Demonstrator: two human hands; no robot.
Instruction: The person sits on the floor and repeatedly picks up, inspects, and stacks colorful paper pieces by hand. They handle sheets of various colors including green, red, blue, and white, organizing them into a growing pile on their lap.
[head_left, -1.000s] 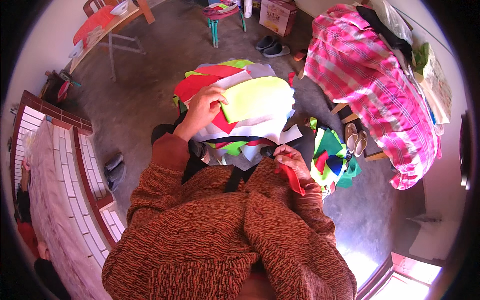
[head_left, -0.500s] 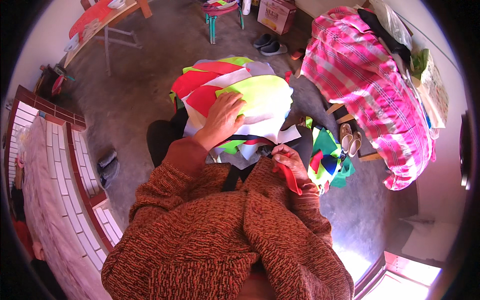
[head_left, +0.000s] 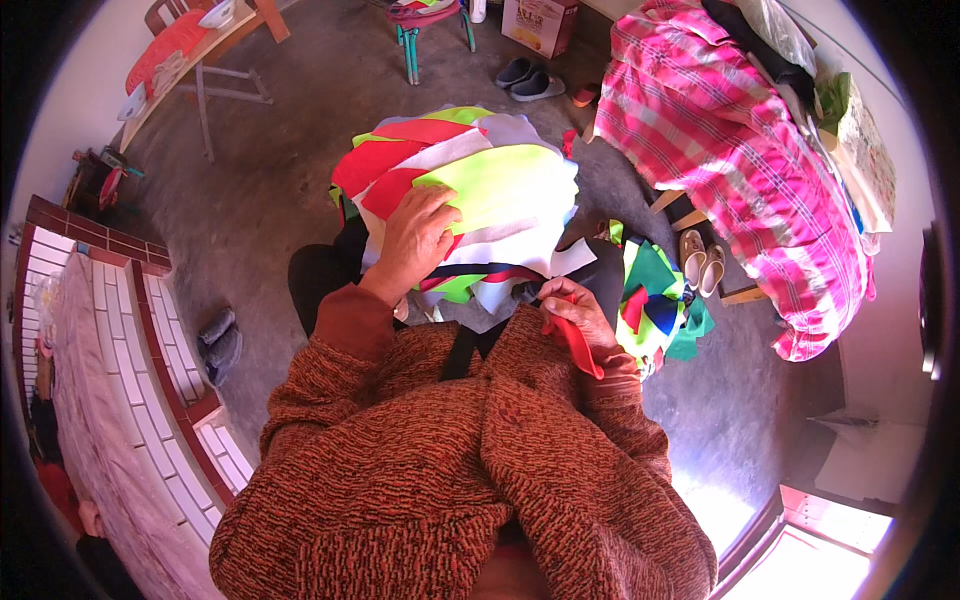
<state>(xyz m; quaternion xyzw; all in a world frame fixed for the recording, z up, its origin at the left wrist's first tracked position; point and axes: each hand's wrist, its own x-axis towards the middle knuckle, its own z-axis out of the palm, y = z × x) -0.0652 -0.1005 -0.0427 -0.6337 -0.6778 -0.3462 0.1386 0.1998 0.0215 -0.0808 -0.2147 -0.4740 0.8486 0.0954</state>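
Observation:
A round, layered pile of cut cloth pieces in red, white, grey and yellow-green rests at my lap, between my knees. My left hand lies on its left side, fingers extended over the red and yellow-green pieces, gripping nothing that I can see. To the pile's lower right, my right hand is closed on a red strip of cloth, which hangs down across the palm. A small dark thing beside its fingertips is too unclear to name. A white corner of cloth juts out just above that hand.
More coloured cloth scraps lie right of my knee, near pale shoes. A pink plaid cover drapes over furniture at right. Dark slippers, a small stool and a carton stand beyond the pile.
The view has shifted slightly. My left hand has slid a little left and toward me on the pile. My right hand still holds the red strip in nearly the same place.

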